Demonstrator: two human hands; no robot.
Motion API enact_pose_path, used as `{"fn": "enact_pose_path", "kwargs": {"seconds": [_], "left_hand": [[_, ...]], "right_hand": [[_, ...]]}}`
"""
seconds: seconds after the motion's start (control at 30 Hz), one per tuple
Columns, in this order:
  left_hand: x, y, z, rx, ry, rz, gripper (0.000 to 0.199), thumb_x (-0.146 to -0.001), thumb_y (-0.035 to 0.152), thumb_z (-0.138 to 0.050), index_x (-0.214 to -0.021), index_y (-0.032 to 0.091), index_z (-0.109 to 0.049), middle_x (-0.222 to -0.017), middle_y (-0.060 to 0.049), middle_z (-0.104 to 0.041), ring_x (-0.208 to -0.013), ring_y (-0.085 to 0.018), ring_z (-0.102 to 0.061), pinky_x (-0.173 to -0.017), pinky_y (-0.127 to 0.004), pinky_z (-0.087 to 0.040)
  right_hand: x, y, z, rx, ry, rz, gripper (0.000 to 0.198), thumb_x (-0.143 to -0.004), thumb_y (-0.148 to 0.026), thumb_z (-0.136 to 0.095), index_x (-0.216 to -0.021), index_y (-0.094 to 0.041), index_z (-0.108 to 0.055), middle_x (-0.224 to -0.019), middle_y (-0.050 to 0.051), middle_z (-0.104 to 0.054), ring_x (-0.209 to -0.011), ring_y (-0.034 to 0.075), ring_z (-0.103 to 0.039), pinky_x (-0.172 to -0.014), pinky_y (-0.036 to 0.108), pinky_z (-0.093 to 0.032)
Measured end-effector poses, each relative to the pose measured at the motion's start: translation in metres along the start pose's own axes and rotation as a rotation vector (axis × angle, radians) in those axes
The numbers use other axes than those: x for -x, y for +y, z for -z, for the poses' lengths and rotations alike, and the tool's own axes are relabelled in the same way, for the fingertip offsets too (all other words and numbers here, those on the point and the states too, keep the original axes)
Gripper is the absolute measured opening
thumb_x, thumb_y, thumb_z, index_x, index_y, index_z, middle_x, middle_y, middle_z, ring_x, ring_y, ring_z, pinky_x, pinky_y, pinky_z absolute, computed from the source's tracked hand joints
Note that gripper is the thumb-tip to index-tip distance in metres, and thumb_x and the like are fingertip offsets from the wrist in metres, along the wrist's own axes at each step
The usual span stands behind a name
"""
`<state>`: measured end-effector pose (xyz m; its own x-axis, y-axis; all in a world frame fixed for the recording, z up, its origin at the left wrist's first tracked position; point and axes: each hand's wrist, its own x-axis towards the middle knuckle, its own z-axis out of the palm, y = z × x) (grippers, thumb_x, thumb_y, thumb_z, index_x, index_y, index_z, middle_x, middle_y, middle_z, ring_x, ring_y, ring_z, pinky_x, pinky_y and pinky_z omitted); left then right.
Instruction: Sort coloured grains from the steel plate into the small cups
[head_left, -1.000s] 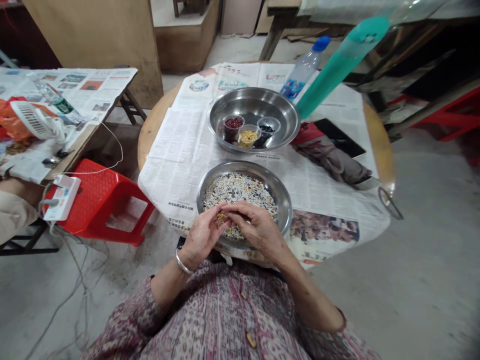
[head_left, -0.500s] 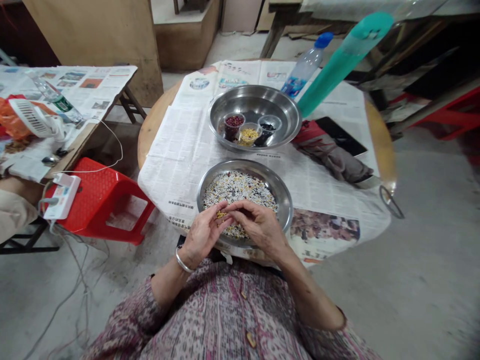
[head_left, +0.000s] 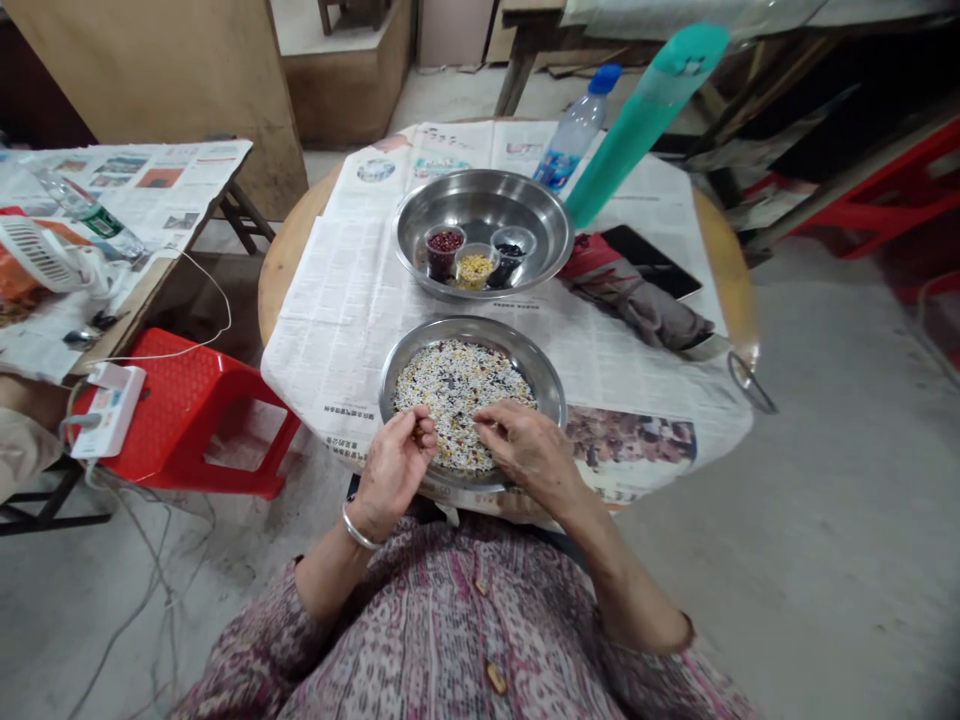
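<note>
Both hands are over the bowl (head_left: 556,400) at the lower middle, well apart from each other. The left hand (head_left: 395,462) is curled, palm side up, over the near left rim; I can't tell from here what lies inside it. A bangle (head_left: 358,530) circles that wrist. The right hand (head_left: 531,452) reaches in over the right side, thumb and forefinger close together; whether they pinch anything, I can't make out. Under them spreads the mix (head_left: 461,375), white grains with yellow, black and dark red bits.

Just beyond, at upper middle, a basin (head_left: 544,215) holds three clear cups: red beans (head_left: 445,241), yellow beans (head_left: 475,266) and black beans (head_left: 510,249). A bottle (head_left: 562,160) and a tilted green tube (head_left: 637,130) stand behind its right side. Right of it lies a grey-and-red bundle (head_left: 645,305) beside a black tablet (head_left: 666,265), all on newspaper (head_left: 319,290). Over at left, a power strip (head_left: 112,412) rests on a red stool (head_left: 180,390)
</note>
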<state>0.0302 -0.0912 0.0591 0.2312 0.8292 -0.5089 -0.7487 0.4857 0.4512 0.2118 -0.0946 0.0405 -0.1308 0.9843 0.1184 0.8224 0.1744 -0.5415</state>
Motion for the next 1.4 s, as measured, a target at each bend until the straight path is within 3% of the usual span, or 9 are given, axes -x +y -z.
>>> {"fn": "enact_pose_path", "kwargs": {"seconds": [0.17, 0.33, 1.07, 1.27, 1.4], "left_hand": [[0.0, 0.0, 0.002, -0.022, -0.015, -0.017, 0.009, -0.089, 0.013, -0.059, -0.087, 0.008, -0.067, -0.074, -0.003, -0.056, -0.066, -0.007, -0.051, -0.063, -0.016, -0.043], [0.0, 0.0, 0.005, -0.034, -0.033, -0.014, 0.01, -0.088, 0.015, -0.061, -0.089, 0.007, -0.067, -0.076, -0.003, -0.057, -0.066, -0.007, -0.052, -0.063, -0.016, -0.045], [0.0, 0.0, 0.004, -0.02, -0.029, -0.002, 0.011, -0.085, 0.018, -0.066, -0.087, 0.007, -0.068, -0.075, -0.003, -0.058, -0.066, -0.007, -0.053, -0.064, -0.017, -0.044], [0.001, 0.0, 0.003, -0.068, 0.004, 0.004, 0.014, -0.087, 0.019, -0.064, -0.092, 0.008, -0.07, -0.08, -0.005, -0.065, -0.07, -0.009, -0.059, -0.068, -0.02, -0.047], [0.002, 0.001, -0.001, -0.122, -0.006, 0.02, 0.019, -0.089, 0.021, -0.062, -0.1, 0.009, -0.07, -0.095, -0.011, -0.07, -0.087, -0.016, -0.067, -0.085, -0.028, -0.05]], "right_hand": [[-0.007, -0.014, -0.01, 0.149, -0.051, 0.098, 0.016, -0.091, -0.02, -0.055, -0.09, -0.02, -0.071, -0.088, 0.004, -0.07, -0.083, 0.018, -0.064, -0.072, 0.027, -0.043], [-0.01, -0.02, -0.013, 0.259, -0.095, 0.093, 0.016, -0.092, -0.02, -0.055, -0.088, -0.019, -0.07, -0.088, 0.005, -0.069, -0.084, 0.019, -0.063, -0.072, 0.028, -0.041], [-0.016, -0.025, -0.019, 0.364, -0.105, 0.085, 0.016, -0.09, -0.011, -0.048, -0.087, -0.017, -0.062, -0.091, 0.008, -0.067, -0.084, 0.019, -0.059, -0.07, 0.029, -0.036], [-0.016, -0.019, -0.015, 0.038, 0.058, -0.008, 0.014, -0.09, -0.017, -0.048, -0.088, -0.018, -0.062, -0.09, 0.006, -0.066, -0.078, 0.017, -0.059, -0.069, 0.029, -0.04], [-0.019, -0.023, -0.003, -0.311, 0.122, -0.057, 0.012, -0.088, -0.023, -0.053, -0.082, -0.019, -0.063, -0.079, 0.002, -0.066, -0.07, 0.015, -0.058, -0.066, 0.027, -0.043]]}}
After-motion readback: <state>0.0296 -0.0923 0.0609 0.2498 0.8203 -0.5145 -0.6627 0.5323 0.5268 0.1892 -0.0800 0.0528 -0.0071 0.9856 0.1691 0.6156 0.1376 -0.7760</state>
